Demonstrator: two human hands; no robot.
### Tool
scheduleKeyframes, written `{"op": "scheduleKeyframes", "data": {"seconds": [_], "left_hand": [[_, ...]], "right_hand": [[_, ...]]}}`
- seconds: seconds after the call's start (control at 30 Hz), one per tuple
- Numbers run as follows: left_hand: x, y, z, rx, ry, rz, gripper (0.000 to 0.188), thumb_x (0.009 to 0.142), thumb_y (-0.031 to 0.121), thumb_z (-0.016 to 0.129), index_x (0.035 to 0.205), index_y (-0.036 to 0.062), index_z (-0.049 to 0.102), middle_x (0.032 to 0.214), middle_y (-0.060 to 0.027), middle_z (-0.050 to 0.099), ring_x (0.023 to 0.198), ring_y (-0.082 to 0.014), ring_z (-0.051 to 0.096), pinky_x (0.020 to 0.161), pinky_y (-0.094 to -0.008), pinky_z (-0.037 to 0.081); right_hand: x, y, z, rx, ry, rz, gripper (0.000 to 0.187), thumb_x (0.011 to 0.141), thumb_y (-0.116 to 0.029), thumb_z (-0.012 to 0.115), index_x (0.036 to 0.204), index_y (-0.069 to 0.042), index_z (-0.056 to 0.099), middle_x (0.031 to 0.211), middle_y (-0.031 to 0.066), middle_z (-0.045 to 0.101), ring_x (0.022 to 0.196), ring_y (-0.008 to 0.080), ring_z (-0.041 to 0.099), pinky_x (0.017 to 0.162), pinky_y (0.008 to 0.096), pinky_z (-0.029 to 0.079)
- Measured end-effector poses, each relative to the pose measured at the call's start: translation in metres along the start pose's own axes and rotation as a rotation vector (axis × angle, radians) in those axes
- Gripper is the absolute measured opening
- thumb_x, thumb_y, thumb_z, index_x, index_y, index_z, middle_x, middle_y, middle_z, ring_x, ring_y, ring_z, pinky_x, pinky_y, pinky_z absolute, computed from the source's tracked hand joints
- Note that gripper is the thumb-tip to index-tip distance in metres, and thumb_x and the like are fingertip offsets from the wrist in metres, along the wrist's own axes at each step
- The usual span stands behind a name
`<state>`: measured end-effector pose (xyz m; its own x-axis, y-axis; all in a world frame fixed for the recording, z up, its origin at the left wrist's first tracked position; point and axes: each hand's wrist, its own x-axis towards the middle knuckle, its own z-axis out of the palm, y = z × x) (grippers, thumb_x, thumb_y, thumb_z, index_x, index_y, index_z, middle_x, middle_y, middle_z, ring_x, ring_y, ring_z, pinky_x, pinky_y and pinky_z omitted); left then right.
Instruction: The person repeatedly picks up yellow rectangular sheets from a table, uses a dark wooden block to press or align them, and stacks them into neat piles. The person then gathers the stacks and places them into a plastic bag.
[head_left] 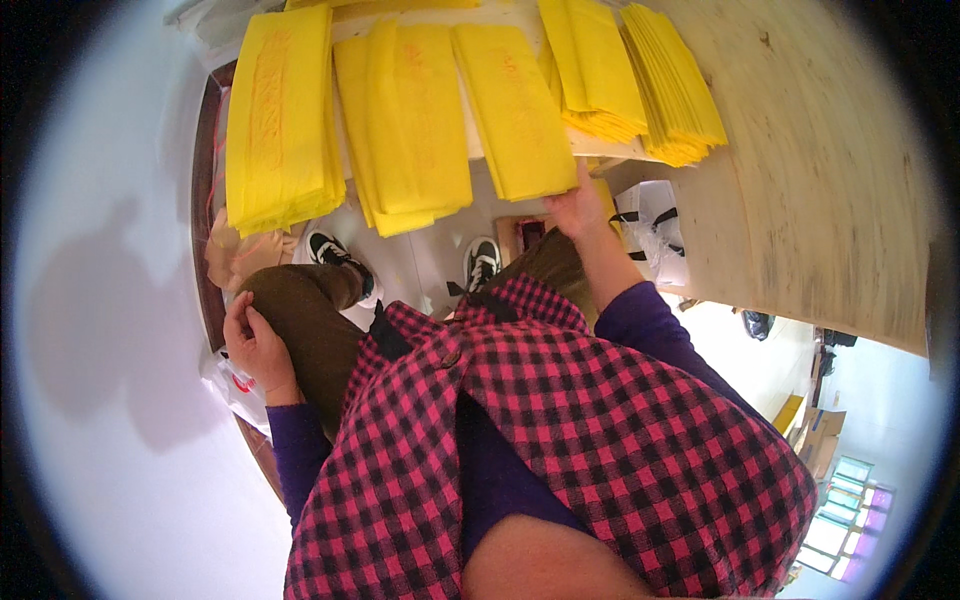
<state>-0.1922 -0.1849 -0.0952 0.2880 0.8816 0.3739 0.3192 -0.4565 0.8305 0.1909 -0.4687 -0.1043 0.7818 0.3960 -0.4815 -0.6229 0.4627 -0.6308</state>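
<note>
beside a pale wall (110,260), my left hand (258,345) rests near my knee (285,290), loosely curled, seemingly empty. the middle folded yellow cloth (515,115) overhangs the table (800,170); my right hand (580,207) is at its corner, whether pinching i cannot tell. keeping layers even should help.

Just at the right fingers (583,182), the yellow strips (515,115) look like matt, faintly fuzzy felt-like cloth, and to the right of those fingers the tabletop (820,180) is pale, grained wood with a dull, smooth face. Beside the left fingers (240,314), the trousers (295,325) are matt cloth; the crumpled brown sheet (240,257) beyond them is probably paper, though partly hidden.
</note>
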Motion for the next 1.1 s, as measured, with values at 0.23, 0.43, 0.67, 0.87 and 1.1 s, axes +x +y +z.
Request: {"op": "scheduleKeyframes", "data": {"seconds": [0.23,0.43,0.67,0.87,1.1], "left_hand": [[0.0,0.0,0.0,-0.015,-0.011,-0.045,0.017,0.088,-0.001,0.048,0.102,-0.0032,0.059,0.099,-0.0114,0.063,0.091,-0.0182,0.06,0.082,-0.0277,0.046],[0.0,0.001,-0.001,-0.001,-0.009,-0.022,0.017,0.088,0.0,0.048,0.101,-0.0034,0.059,0.099,-0.0114,0.063,0.092,-0.0191,0.06,0.083,-0.028,0.045],[0.0,0.001,0.0,0.006,-0.016,-0.017,0.016,0.088,0.001,0.049,0.101,-0.0028,0.059,0.099,-0.0115,0.062,0.091,-0.0192,0.059,0.083,-0.028,0.045],[0.001,0.006,0.0,0.05,-0.021,-0.05,0.016,0.089,0.001,0.049,0.1,-0.003,0.059,0.098,-0.0119,0.062,0.091,-0.02,0.059,0.083,-0.0288,0.046],[0.001,0.006,0.0,0.085,-0.024,0.005,0.015,0.089,0.001,0.049,0.1,-0.0027,0.059,0.098,-0.0119,0.062,0.09,-0.0206,0.06,0.082,-0.0288,0.046]], "right_hand": [[-0.003,0.05,-0.009,0.077,-0.089,0.041,0.041,0.091,-0.034,0.054,0.124,-0.01,0.045,0.121,0.009,0.051,0.11,0.0249,0.049,0.096,0.0424,0.041],[0.011,0.045,0.012,0.086,0.065,-0.09,0.031,0.09,-0.019,0.057,0.118,-0.009,0.048,0.111,0.007,0.057,0.096,0.0225,0.058,0.079,0.036,0.052],[-0.013,0.022,0.046,-0.216,0.051,-0.204,0.027,0.091,-0.011,0.051,0.117,-0.006,0.046,0.106,0.0079,0.059,0.094,0.0218,0.06,0.071,0.0356,0.054],[-0.055,-0.006,0.091,-0.38,-0.02,-0.406,0.036,0.09,-0.009,0.05,0.124,-0.004,0.041,0.114,0.0104,0.054,0.098,0.0227,0.058,0.073,0.0375,0.053],[-0.076,-0.047,0.122,-0.204,-0.098,-0.518,0.04,0.088,-0.007,0.052,0.126,-0.005,0.039,0.119,0.0094,0.052,0.106,0.0215,0.055,0.083,0.0378,0.049]]}}
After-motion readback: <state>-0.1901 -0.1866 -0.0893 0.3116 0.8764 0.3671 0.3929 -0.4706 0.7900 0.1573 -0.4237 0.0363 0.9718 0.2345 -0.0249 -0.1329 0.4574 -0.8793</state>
